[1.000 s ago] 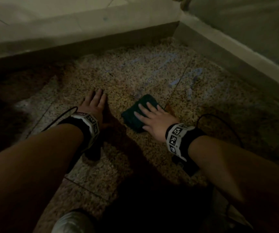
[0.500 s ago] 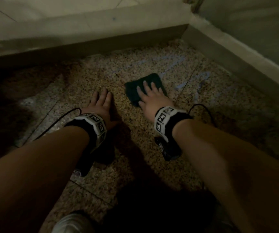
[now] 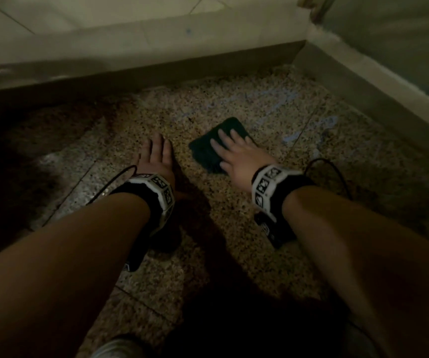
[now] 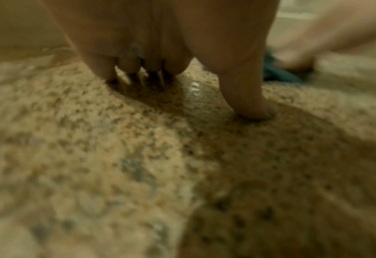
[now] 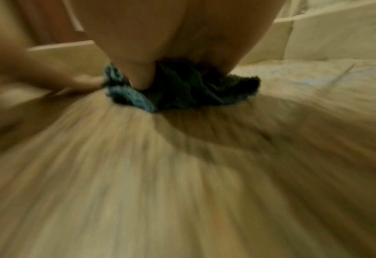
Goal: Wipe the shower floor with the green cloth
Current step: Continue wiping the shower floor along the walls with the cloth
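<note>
No readable text, brand or number shows anywhere; the only marks are black-and-white square code patterns on the left wristband (image 3: 159, 195) and the right wristband (image 3: 269, 186), and those carry no legible letters or digits.

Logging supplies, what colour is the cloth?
Dark teal-green cloth, clearest in the right wrist view.

two hands (image 3: 156, 156), one green cloth (image 3: 205, 148), two wristbands (image 3: 161, 192)
</note>
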Action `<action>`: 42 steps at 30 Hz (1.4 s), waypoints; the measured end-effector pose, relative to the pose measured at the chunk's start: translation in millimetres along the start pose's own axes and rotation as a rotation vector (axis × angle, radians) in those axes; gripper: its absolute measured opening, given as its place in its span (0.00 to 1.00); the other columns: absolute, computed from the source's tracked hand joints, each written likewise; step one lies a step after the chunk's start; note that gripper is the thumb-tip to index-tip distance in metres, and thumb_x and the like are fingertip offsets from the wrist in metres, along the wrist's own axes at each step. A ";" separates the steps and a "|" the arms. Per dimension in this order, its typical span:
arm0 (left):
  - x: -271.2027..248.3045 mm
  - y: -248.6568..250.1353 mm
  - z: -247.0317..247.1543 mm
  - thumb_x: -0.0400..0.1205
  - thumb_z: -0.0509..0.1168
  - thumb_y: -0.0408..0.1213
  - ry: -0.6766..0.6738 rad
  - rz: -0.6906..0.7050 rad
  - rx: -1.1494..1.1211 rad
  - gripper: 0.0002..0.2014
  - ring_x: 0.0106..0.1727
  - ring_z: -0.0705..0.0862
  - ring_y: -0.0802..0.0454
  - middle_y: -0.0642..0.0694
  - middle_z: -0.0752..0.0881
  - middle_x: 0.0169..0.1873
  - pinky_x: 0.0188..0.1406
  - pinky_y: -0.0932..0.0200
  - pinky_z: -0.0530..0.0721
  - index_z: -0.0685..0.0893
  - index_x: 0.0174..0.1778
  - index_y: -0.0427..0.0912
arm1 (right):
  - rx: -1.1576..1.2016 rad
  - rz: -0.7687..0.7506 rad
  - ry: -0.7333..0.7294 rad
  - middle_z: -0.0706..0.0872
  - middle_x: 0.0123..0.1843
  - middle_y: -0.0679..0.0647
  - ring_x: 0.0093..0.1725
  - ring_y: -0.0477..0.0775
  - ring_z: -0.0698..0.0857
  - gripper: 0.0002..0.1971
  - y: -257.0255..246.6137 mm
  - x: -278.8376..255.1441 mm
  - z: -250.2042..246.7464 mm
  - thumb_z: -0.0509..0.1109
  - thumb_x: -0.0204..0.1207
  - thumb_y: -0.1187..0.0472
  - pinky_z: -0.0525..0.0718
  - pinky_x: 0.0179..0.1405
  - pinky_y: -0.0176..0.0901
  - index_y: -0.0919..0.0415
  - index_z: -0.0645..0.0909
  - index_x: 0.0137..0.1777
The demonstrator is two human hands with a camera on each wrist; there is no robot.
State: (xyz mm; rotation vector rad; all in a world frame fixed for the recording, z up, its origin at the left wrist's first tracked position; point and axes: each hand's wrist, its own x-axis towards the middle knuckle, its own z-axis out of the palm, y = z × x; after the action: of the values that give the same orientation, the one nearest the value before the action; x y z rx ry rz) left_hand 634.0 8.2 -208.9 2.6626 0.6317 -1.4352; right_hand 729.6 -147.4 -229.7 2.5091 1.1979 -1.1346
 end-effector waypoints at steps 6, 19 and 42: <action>12.2 4.3 0.4 0.69 0.63 0.71 -0.019 -0.041 0.075 0.64 0.82 0.33 0.38 0.40 0.26 0.78 0.80 0.43 0.47 0.25 0.78 0.38 | 0.055 0.122 -0.032 0.30 0.84 0.52 0.83 0.58 0.35 0.28 -9.7 26.8 -29.0 0.44 0.89 0.54 0.41 0.81 0.53 0.51 0.34 0.84; 12.8 -19.4 6.1 0.72 0.62 0.70 0.044 0.086 -0.053 0.59 0.82 0.31 0.45 0.47 0.26 0.79 0.80 0.47 0.42 0.28 0.81 0.43 | 0.005 -0.007 -0.081 0.31 0.84 0.48 0.83 0.53 0.33 0.27 -29.7 -5.4 -4.1 0.43 0.89 0.54 0.39 0.80 0.48 0.49 0.35 0.84; 23.9 -44.9 15.2 0.71 0.57 0.74 0.074 -0.017 -0.162 0.60 0.82 0.33 0.44 0.45 0.27 0.79 0.80 0.46 0.42 0.28 0.80 0.41 | -0.056 -0.005 -0.174 0.34 0.85 0.54 0.83 0.61 0.38 0.28 -49.3 52.6 -62.0 0.48 0.89 0.59 0.48 0.81 0.59 0.55 0.41 0.85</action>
State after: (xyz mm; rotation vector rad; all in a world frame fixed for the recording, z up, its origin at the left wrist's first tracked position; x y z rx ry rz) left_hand 616.7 53.6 -230.4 2.5998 0.7437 -1.2356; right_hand 750.9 -56.3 -212.9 2.3136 1.1728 -1.2719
